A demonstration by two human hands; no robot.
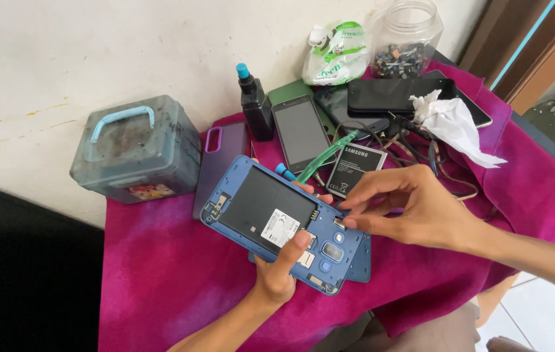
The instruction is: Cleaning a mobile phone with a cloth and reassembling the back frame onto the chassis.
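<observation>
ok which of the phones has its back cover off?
The blue phone in the left hand: empty battery bay exposed. The others lie screen-up by the black bottle.
</observation>
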